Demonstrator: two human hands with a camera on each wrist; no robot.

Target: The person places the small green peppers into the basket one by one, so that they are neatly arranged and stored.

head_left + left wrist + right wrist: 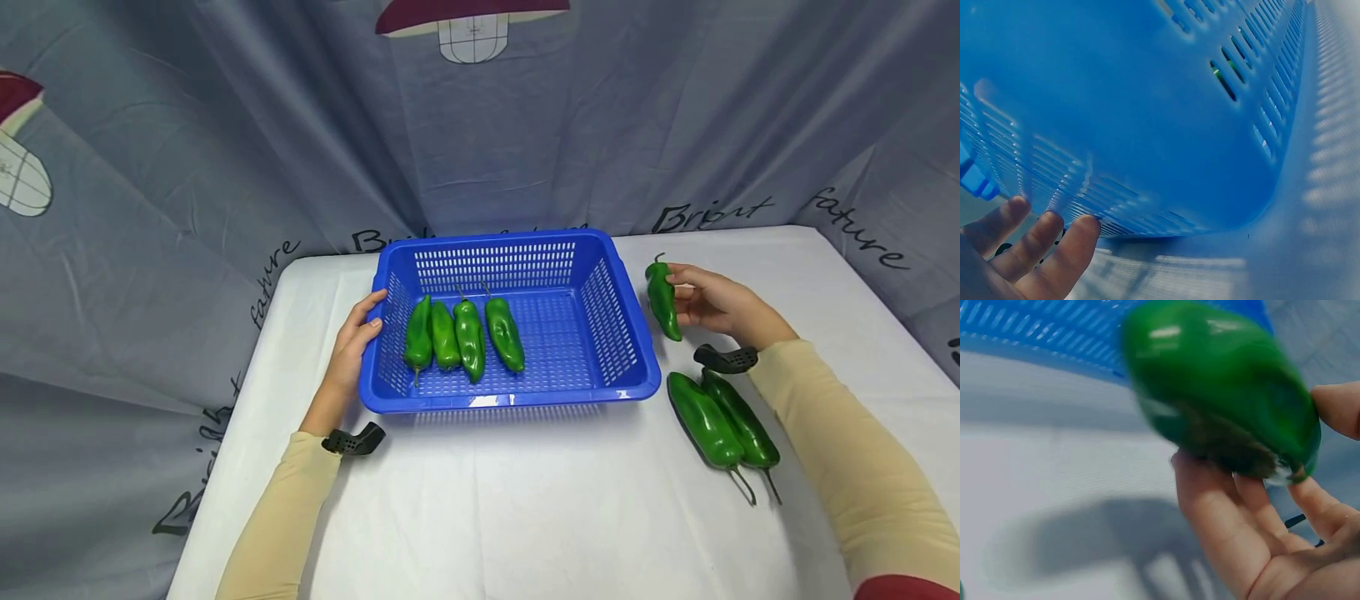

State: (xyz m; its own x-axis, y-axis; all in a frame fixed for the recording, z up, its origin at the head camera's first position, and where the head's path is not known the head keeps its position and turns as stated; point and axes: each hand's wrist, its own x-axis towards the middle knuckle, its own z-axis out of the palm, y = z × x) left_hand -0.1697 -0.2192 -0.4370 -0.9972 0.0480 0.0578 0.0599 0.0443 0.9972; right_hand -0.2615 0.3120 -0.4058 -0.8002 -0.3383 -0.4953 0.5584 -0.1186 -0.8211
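Bench (525, 508), white-covered, set before a grey-blue curtain (315, 150) printed with dark red lamps (472, 17) and black lettering. One blue basket (510, 402), rectangular, slotted walls, containing four green peppers (470, 337) side by side in its left half; leftmost with stem toward the near rim, the two on the right with stems toward the far wall. Two loose peppers (701, 421), lying together on the bench near the basket's near right corner, stems toward the viewer. Hands, two, beige-sleeved: left hand (347, 354) holding the basket's left rim; right hand (708, 304) gripping one green pepper (662, 298), stem at far end, just beside the basket's right side.
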